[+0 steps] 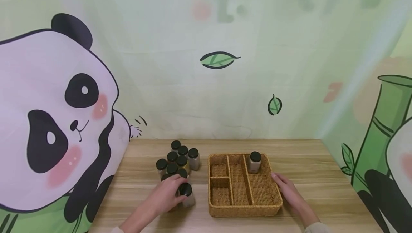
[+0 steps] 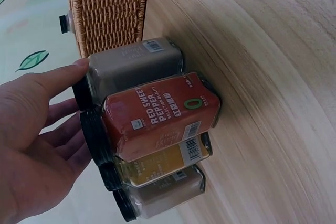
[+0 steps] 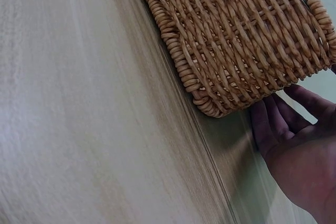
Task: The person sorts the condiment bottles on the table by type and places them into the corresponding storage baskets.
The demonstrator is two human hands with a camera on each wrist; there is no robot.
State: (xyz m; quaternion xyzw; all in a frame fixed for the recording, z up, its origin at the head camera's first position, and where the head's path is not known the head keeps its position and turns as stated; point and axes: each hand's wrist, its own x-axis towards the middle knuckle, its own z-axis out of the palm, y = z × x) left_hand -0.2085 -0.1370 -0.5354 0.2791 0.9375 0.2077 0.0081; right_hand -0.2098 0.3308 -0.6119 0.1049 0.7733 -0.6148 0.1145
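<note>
My left hand (image 1: 167,193) pinches a spice jar (image 2: 134,66) of greyish powder near its black lid, thumb on one side and fingers behind. Beside that jar in the left wrist view stand a red sweet pepper jar (image 2: 163,116) and a yellow jar (image 2: 163,162). A wicker basket (image 1: 244,211) with several compartments lies to the right of the jars. One black-lidded jar (image 1: 255,162) stands in the back of its right compartment. At the basket's right side, my right hand (image 1: 289,192) touches the rim and outer wall with loosely extended fingers.
Several more black-lidded jars (image 1: 172,157) crowd together behind my left hand, left of the basket. The wooden table (image 1: 309,158) meets a printed backdrop (image 1: 180,93) with pandas and leaves along its back edge.
</note>
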